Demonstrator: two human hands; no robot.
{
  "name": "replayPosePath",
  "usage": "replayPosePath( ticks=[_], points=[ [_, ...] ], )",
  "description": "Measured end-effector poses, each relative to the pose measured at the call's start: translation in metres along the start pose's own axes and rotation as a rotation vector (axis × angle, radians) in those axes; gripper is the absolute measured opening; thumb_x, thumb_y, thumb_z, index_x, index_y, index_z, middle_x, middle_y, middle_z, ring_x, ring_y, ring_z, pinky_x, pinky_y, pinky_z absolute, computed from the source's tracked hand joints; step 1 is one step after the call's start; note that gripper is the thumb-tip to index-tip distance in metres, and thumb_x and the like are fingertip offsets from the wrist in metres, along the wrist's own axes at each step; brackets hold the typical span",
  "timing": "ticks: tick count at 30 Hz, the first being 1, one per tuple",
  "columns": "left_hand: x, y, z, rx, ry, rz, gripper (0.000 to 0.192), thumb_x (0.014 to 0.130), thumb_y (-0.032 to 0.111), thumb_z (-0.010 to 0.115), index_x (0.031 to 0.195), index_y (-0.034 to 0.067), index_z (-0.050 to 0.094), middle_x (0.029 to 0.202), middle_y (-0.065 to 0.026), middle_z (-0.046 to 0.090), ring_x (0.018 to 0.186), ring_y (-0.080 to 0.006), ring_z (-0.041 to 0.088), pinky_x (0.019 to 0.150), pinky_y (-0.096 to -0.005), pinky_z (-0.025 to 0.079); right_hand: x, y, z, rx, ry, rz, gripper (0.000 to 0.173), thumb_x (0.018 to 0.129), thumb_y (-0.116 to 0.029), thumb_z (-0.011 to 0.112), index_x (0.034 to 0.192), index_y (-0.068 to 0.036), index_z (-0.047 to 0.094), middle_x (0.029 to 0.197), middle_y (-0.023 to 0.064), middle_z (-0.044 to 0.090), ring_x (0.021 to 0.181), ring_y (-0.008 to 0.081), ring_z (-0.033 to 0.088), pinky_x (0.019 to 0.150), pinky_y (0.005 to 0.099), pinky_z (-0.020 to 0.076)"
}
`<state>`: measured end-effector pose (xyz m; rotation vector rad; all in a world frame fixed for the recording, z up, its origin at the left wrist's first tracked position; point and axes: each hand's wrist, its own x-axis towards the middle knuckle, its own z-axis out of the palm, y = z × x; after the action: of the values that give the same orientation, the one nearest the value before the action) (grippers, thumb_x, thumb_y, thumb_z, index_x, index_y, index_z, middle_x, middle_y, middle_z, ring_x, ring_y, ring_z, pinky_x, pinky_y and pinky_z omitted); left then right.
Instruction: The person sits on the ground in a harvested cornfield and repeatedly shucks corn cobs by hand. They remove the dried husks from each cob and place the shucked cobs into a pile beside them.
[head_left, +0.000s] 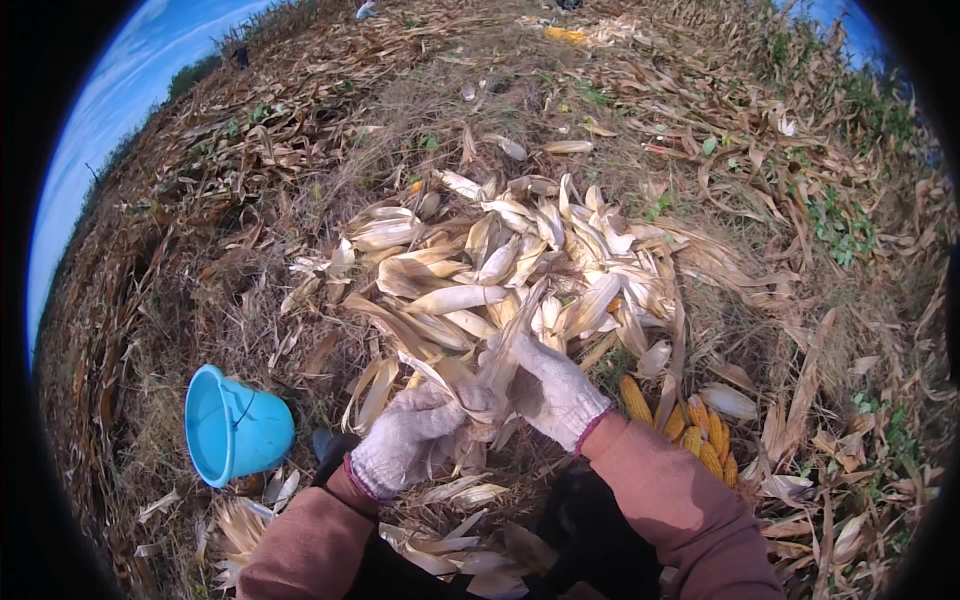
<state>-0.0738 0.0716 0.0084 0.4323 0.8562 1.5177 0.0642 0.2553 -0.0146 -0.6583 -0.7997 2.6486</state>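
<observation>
My left hand (420, 431), in a white knit work glove, grips the lower part of a dry corn husk (457, 375). Close beside it, my gloved right hand (555, 390) has hold of a brown husk leaf (514, 352) that points up and away from me. Whether an ear is inside the husk is hidden by the gloves. Just beyond both hands lies a heap of corn ears in pale dry husks (457, 298). Bare yellow corn ears (697, 427) are piled on the ground to the right of my right forearm.
A light blue plastic bucket (259, 427) lies tipped on its side at the left. Loose husks (450, 551) litter the ground by my legs. Flattened dry corn stalks (195, 187) spread across the field. Farther off is another yellow corn pile (566, 35).
</observation>
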Motion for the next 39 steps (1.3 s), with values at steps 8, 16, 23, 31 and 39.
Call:
replayPosePath(
  ticks=[8,16,23,31,39],
  points=[
    [-0.016,0.017,0.02,0.124,-0.067,-0.194,0.025,0.098,0.012,0.068,0.119,-0.002,0.071,0.101,-0.005,0.074,0.094,-0.0114,0.066,0.084,-0.0237,0.051,0.005,-0.011,-0.005,-0.014,0.015,-0.137,0.032,0.106,-0.032,0.061,0.122,-0.004,0.064,0.111,0.009,0.068,0.101,0.0229,0.065,0.093,0.0389,0.0531],
    [-0.009,0.026,-0.017,1.677,-0.172,0.07,0.034,0.077,0.014,0.074,0.111,0.011,0.073,0.107,-0.0122,0.073,0.106,-0.0343,0.067,0.091,-0.04,0.054,0.004,-0.005,-0.008,-0.745,0.021,-0.335,0.024,0.1,-0.019,0.069,0.116,-0.002,0.066,0.103,0.001,0.067,0.093,0.0086,0.059,0.084,0.0263,0.0496],
    [-0.007,0.036,-0.031,1.857,0.112,0.312,0.037,0.069,-0.002,0.06,0.1,0.011,0.074,0.098,-0.0109,0.073,0.098,-0.0364,0.068,0.085,-0.045,0.055,-0.01,-0.003,0.014,-1.164,-0.042,-0.408,0.032,0.096,-0.024,0.074,0.115,-0.001,0.063,0.1,0.0056,0.066,0.093,0.0127,0.057,0.088,0.0319,0.0494],
    [-0.001,0.038,-0.002,1.465,0.25,0.285,0.036,0.094,0.04,0.069,0.111,0.008,0.071,0.101,-0.016,0.071,0.098,-0.0369,0.068,0.086,-0.0454,0.054,-0.009,0.004,0.007,-1.234,-0.18,-0.367,0.043,0.093,-0.03,0.077,0.122,-0.001,0.065,0.108,0.0137,0.071,0.096,0.0217,0.065,0.092,0.0349,0.0509],
    [0.007,0.03,0.018,1.218,0.284,0.129,0.031,0.092,0.033,0.07,0.105,0.005,0.074,0.094,-0.015,0.072,0.091,-0.0301,0.07,0.081,-0.0399,0.054,-0.011,0.014,0.007,-1.287,-0.252,-0.343,0.053,0.088,-0.037,0.079,0.13,-0.007,0.063,0.109,0.0167,0.072,0.102,0.0325,0.07,0.09,0.0398,0.0533]
  ],
)
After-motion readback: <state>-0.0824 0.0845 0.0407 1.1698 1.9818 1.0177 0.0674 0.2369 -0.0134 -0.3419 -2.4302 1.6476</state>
